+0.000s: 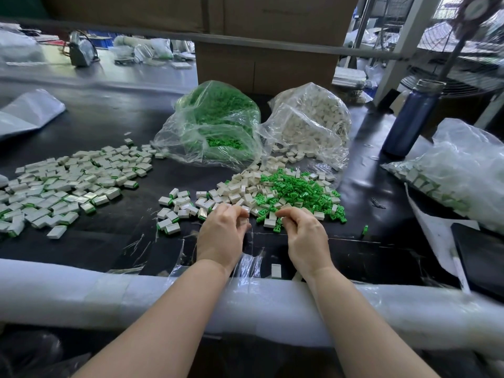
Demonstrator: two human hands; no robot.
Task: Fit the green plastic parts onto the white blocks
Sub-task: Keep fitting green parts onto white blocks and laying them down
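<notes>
- Nearest of all, a white foam-wrapped rail (81,293) ran along the near edge of the black table (109,241), and both bare forearms crossed over it.
- The left hand (222,236) sat just short of the mixed pile, fingers curled inward, pinching what looked like a small white block (244,221) at its fingertips.
- The right hand (305,236) lay beside it, a little apart, fingers curled too; something pale showed at its fingertips, but I could not tell whether it held anything.
- Just beyond the hands lay the loose white blocks (240,190), and to their right the loose green plastic parts (297,188), the two heaps mingling where they met.
- A single white block (276,270) rested alone near the rail, between the wrists.
- Far to the left spread a broad scatter of fitted blocks (62,184), white with green showing at their edges.
- Behind the piles stood a clear bag of green parts (215,124) and, touching it on the right, a clear bag of white blocks (313,124).
- A blue bottle (411,124) stood upright at the right, near another plastic bag (463,170) of pieces.
- Cardboard boxes (267,61) rose behind the bags.
</notes>
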